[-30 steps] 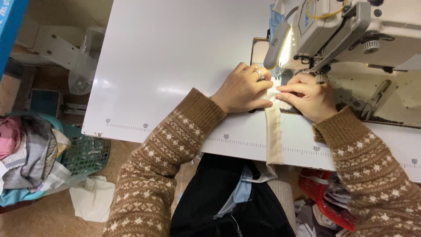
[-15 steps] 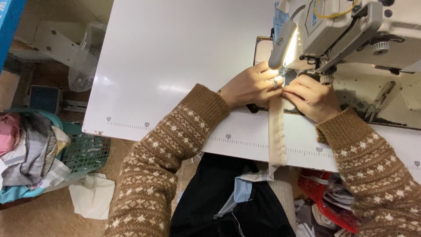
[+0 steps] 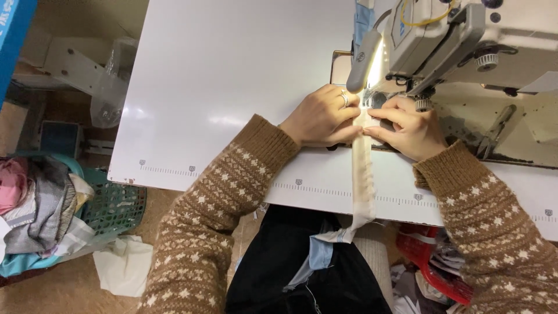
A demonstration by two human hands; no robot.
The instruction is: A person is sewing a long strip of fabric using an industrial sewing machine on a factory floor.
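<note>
A long cream fabric strip [image 3: 364, 174] runs from under the sewing machine's [image 3: 453, 40] lit needle area, across the white table [image 3: 232, 75], and hangs over the front edge into my lap. My left hand [image 3: 322, 116], a ring on one finger, lies flat on the table with its fingers pressing the strip's left side. My right hand [image 3: 407, 128] pinches the strip from the right, close to the presser foot. Both arms wear a brown patterned sweater.
A teal basket [image 3: 110, 206] heaped with mixed cloth [image 3: 35, 203] stands on the floor at left, with a white rag [image 3: 125, 264] beside it. A red basket [image 3: 430, 261] sits under the table at right. Scissors [image 3: 494, 131] lie on the machine bed.
Both hands have stayed on the strip at the needle. The strip has fed a little further under the machine, and the view has shifted slightly.
</note>
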